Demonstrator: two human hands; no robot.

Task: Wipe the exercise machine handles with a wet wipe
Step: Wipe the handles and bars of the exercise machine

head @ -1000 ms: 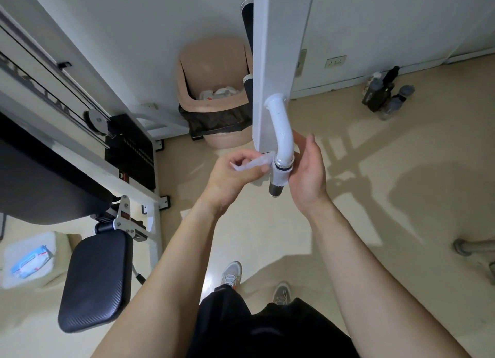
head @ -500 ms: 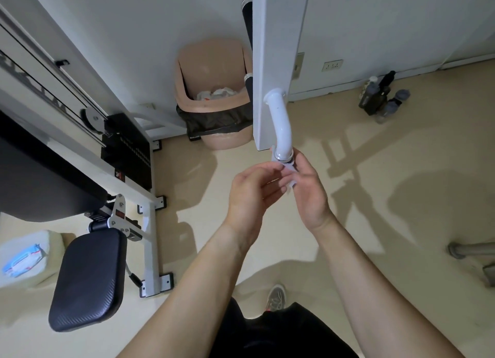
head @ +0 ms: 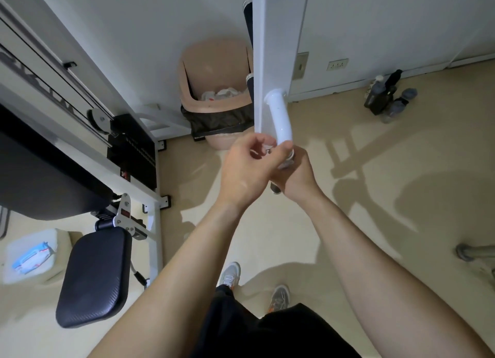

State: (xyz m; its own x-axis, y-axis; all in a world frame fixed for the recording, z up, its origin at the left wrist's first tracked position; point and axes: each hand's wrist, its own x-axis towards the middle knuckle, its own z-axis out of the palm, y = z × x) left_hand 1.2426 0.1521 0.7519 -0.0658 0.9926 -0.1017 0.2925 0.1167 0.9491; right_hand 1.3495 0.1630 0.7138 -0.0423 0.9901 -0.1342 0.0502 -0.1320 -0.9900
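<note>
1. Firstly, one blue-and-white wet-wipe pack [head: 30, 258] lay on one white plastic tub [head: 51, 240], probably parked within reach for refills.
2. One black padded seat [head: 93, 277] sat just right of it, untouched.
3. One salmon plastic bin with a black liner [head: 214, 71] stood at the wall behind the post, likely for spent wipes.
4. Left hand [head: 246, 170]: fingers curled, pinching one thin white wet wipe [head: 268, 149] against the handle, apparently drawing it round.
5. One white curved tube handle [head: 280, 119] projected from the white upright post [head: 278, 36].
6. Right hand [head: 297, 175]: curled round the handle's lower part, seemingly steadying it. Whether the wipe lay beneath was hidden.
7. At least three bottles [head: 385, 98] stood by the wall, well apart.
</note>
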